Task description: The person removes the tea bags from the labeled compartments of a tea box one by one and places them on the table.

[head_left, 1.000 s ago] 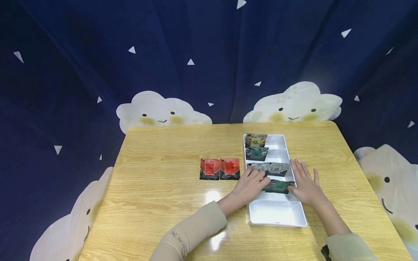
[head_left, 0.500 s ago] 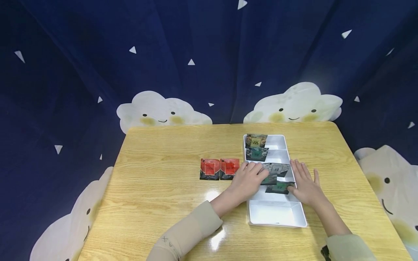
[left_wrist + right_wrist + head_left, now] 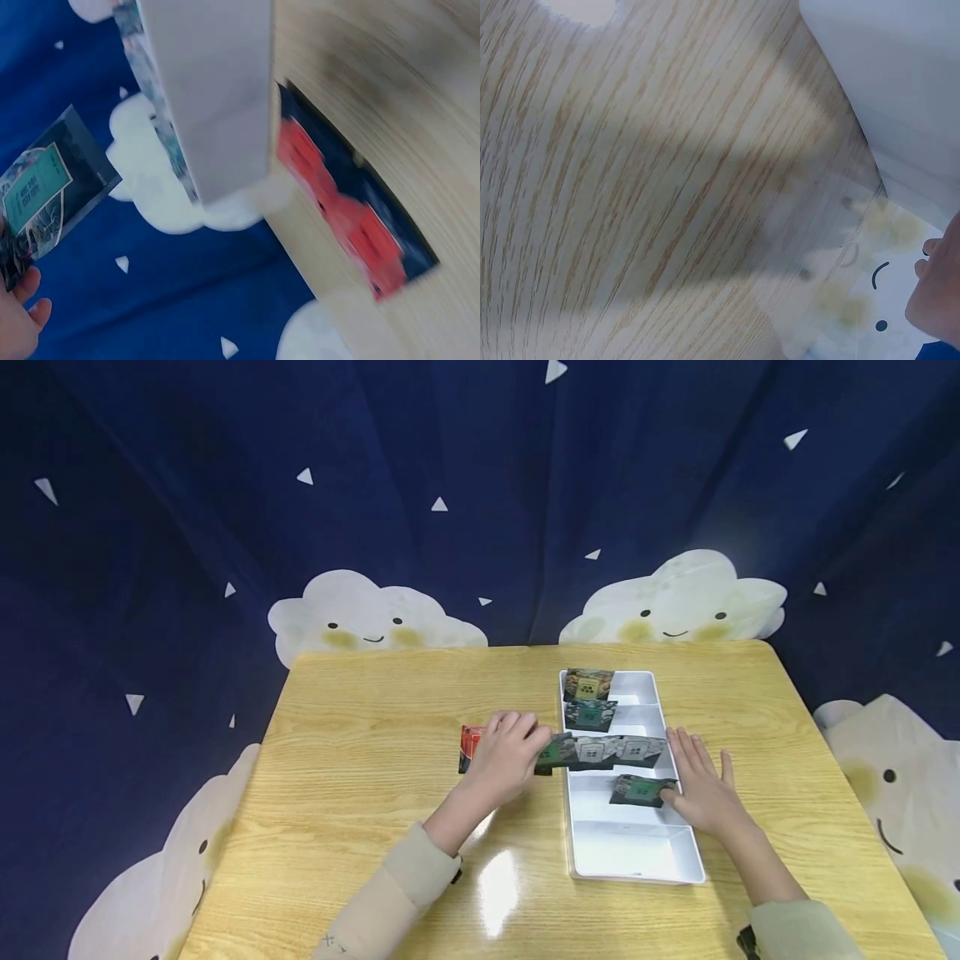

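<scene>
A green-labelled packet (image 3: pixel 553 750) has been carried leftward from over the white tray (image 3: pixel 633 852) since the earlier frame. It is pinched by the left hand (image 3: pixel 504 756) and held in the air near the tray's left edge, above two red packets (image 3: pixel 307 157) laid on the table (image 3: pixel 360 760) (partly hidden by that hand in the head view). The tray's right edge is touched by the right hand (image 3: pixel 705 792), its grip released, fingers straight, thumb at another green packet (image 3: pixel 637 791). Farther back, grey packets (image 3: pixel 639 750) are stood in a compartment.
</scene>
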Available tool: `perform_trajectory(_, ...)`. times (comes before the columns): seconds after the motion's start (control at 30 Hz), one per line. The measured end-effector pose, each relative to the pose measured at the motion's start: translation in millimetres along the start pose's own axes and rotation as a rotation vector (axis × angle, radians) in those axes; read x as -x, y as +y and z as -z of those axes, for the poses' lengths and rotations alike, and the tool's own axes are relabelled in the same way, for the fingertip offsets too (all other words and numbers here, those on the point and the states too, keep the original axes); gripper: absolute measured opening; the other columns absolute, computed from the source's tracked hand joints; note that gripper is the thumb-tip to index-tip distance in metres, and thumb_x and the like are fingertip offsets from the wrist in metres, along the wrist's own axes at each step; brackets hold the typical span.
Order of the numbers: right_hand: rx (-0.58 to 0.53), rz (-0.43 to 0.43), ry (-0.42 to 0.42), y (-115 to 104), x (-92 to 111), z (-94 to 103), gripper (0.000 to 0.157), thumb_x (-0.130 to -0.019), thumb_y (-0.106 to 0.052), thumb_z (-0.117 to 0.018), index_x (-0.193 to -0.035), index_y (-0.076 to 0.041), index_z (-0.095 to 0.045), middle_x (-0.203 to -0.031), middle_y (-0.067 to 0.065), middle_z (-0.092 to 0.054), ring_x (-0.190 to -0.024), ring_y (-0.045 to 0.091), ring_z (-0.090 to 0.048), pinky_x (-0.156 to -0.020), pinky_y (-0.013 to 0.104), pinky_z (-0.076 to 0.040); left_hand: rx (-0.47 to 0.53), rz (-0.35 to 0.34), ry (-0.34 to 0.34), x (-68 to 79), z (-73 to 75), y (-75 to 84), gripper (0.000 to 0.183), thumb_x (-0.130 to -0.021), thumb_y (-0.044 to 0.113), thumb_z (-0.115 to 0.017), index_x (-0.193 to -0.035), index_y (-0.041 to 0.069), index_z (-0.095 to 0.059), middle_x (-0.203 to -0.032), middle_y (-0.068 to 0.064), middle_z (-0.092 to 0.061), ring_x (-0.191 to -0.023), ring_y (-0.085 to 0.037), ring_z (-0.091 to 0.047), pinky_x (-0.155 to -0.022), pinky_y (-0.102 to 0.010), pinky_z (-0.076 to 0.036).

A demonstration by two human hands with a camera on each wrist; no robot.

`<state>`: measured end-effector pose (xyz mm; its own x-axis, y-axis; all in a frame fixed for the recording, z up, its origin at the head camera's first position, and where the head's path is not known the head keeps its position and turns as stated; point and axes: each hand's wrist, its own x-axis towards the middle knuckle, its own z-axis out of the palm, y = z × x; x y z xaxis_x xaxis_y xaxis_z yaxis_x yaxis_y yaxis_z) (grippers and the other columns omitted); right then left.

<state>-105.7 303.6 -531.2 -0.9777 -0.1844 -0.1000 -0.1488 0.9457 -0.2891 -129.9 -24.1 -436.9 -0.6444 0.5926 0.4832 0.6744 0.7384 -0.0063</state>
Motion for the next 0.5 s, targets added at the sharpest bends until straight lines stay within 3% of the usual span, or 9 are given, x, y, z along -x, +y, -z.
perform_trajectory(0.23,0.019,0.002,0.005,-0.2,-0.2,0.4,0.094,-0.079,-0.029,-0.056,-0.146,-0.012,0.008,-0.15,0.02,-0.003,-0.136,0.041,-0.004,-0.099,0.064,0.009,0.025,0.05,-0.049,22.5,4.9,-32.2,0.019,-0.096,0.016,-0.033,-0.084,0.014,-0.047,-0.079,-0.001,-0.036,-0.074,-0.018,-0.037,-0.086,-0.037,-0.037)
perform_trajectory(0.5,0.019,0.004,0.009,-0.3,0.0,0.4,0.094,-0.079,-0.029,-0.056,-0.146,-0.011,0.007,-0.151,0.02,-0.003,-0.135,0.042,-0.005,-0.099,0.064,0.008,0.034,0.131,-0.114,53.0,0.9,-72.1,0.013,-0.095,0.016,-0.04,-0.087,0.015,-0.049,-0.081,0.0,-0.038,-0.076,-0.019,-0.038,-0.087,-0.039,-0.035)
